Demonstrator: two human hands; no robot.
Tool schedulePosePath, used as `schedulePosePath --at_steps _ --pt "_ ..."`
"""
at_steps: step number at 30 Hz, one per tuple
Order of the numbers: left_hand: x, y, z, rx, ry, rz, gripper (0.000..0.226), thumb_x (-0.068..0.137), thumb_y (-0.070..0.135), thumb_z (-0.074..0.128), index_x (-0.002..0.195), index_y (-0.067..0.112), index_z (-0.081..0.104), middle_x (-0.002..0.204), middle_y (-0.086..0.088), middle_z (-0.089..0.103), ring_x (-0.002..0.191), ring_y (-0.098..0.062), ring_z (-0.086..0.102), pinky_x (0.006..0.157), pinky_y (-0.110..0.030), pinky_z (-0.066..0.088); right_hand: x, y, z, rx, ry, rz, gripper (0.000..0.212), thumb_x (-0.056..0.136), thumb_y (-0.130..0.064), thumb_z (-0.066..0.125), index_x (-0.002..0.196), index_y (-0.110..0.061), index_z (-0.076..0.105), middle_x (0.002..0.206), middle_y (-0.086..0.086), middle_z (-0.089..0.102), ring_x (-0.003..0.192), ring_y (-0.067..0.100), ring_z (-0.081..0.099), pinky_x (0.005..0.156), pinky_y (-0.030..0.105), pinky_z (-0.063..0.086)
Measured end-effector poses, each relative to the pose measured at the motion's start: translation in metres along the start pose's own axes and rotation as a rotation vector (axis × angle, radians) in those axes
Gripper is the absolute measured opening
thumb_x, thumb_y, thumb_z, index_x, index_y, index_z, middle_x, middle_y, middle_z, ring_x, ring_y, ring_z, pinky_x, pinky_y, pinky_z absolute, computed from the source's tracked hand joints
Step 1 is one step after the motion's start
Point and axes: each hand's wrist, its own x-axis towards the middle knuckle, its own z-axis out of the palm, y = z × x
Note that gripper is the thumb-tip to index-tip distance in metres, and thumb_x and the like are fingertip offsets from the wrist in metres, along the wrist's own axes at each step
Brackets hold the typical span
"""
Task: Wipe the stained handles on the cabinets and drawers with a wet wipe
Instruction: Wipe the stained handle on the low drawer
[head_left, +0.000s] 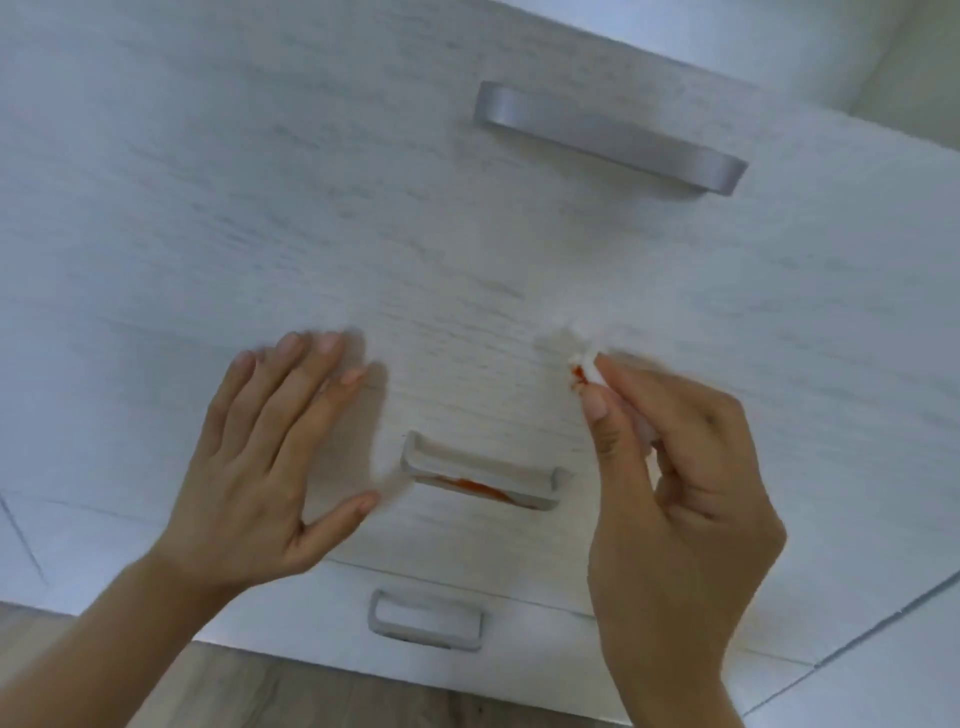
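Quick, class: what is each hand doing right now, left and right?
Left hand: open, fingers straight, against the drawer front.
Right hand: fingers pinching the wet wipe, which shows a red smear.

Visible items total three silver handles, namely a top handle (610, 137) above both hands, a red-stained middle handle (483, 475) between the left hand (265, 467) and right hand (680, 499), and a bottom handle (425, 619) below them, plus one wet wipe (584, 366) pinched in the right hand.

Middle handle (483, 480) bears an orange streak; crumpled white wipe (584, 366), orange-stained, held up right.
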Motion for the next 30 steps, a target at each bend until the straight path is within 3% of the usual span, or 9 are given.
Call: schedulePosePath --at_steps 8,12,18,24,30 --pt "-0.043 0.021 0.019 0.062 -0.068 -0.042 0.077 0.095 0.052 0.038 0.15 0.008 0.006 0.159 -0.006 -0.002 0.146 -0.024 -0.001 0.118 -0.046 -0.002 -0.059 0.038 -0.018 -0.103 -0.014 0.091 0.017 0.084 -0.018 0.064 0.101 -0.019 0.067 0.093 -0.008 0.061 0.081 -0.001 0.058 0.075 0.004 0.043" --pt "-0.039 0.035 0.033 0.01 -0.068 -0.054 0.078 0.095 0.053 0.037 0.15 0.008 0.005 0.159 -0.005 -0.002 0.146 -0.023 0.0 0.117 -0.048 -0.003 -0.061 0.046 -0.018 -0.103 0.011 0.187 0.018 0.082 -0.017 0.07 0.098 -0.025 0.067 0.094 -0.009 0.063 0.083 0.002 0.06 0.077 0.009 0.046" --pt "-0.044 0.044 0.052 -0.022 0.003 -0.126 0.078 0.095 0.053 0.035 0.15 0.011 0.001 0.159 0.001 -0.005 0.146 -0.019 -0.006 0.115 -0.046 -0.006 -0.063 0.041 -0.013 0.109 -0.036 0.374 0.02 0.083 -0.017 0.066 0.099 -0.026 0.071 0.099 -0.009 0.072 0.099 0.004 0.065 0.086 0.01 0.048" --pt "-0.049 0.042 0.06 -0.002 0.036 -0.118 0.078 0.094 0.055 0.033 0.151 0.013 0.0 0.159 0.002 -0.006 0.145 -0.017 -0.007 0.115 -0.044 -0.008 -0.06 0.034 -0.008 0.293 0.083 0.607 0.017 0.075 -0.018 0.069 0.085 -0.029 0.075 0.087 -0.014 0.074 0.089 -0.003 0.067 0.075 0.003 0.047" --pt "-0.049 0.045 0.067 0.051 0.071 -0.135 0.077 0.094 0.055 0.03 0.151 0.013 -0.001 0.159 0.003 -0.006 0.145 -0.017 -0.007 0.116 -0.044 -0.007 -0.065 0.033 -0.006 0.237 0.088 0.541 0.017 0.073 -0.024 0.069 0.088 -0.03 0.075 0.085 -0.01 0.073 0.085 0.002 0.067 0.074 0.005 0.047"
